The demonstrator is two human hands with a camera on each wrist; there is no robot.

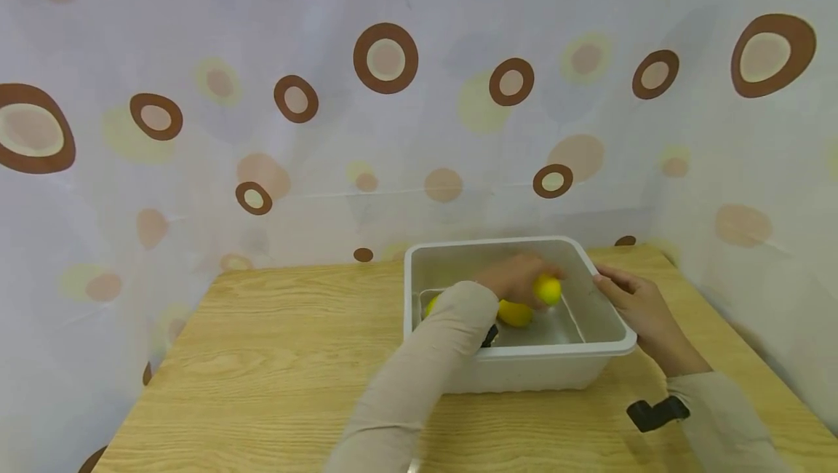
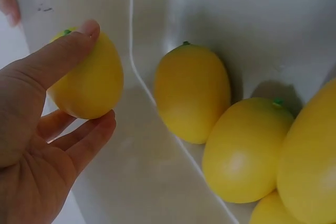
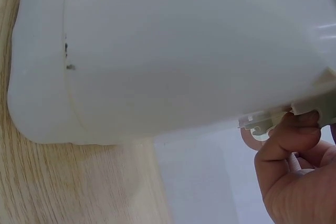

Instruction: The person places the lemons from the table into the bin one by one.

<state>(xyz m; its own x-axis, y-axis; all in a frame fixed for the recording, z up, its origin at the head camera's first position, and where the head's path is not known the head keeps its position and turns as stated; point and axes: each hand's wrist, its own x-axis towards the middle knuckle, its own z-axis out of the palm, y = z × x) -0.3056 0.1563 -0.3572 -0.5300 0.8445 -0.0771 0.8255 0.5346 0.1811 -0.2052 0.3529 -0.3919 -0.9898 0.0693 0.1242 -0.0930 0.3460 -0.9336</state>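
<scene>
My left hand (image 1: 517, 279) reaches inside a white plastic bin (image 1: 524, 371) and holds a yellow egg-shaped fruit (image 2: 86, 85) with a small green stem tip. The thumb lies over the fruit's upper side and the fingers are beneath it. Several more yellow fruits, such as this oval one (image 2: 191, 95) and a second one (image 2: 248, 150), lie on the bin's floor beside the held one. At the bin's right side, my right hand (image 1: 644, 309) grips the rim, thumb on top; in the right wrist view its fingers (image 3: 286, 145) curl under the edge.
The bin stands on a light wood-grain table (image 1: 288, 356), toward its right side. Behind and beside the table hangs a pale curtain (image 1: 406, 124) with brown and yellow ovals. The left forearm crosses over the bin's near rim.
</scene>
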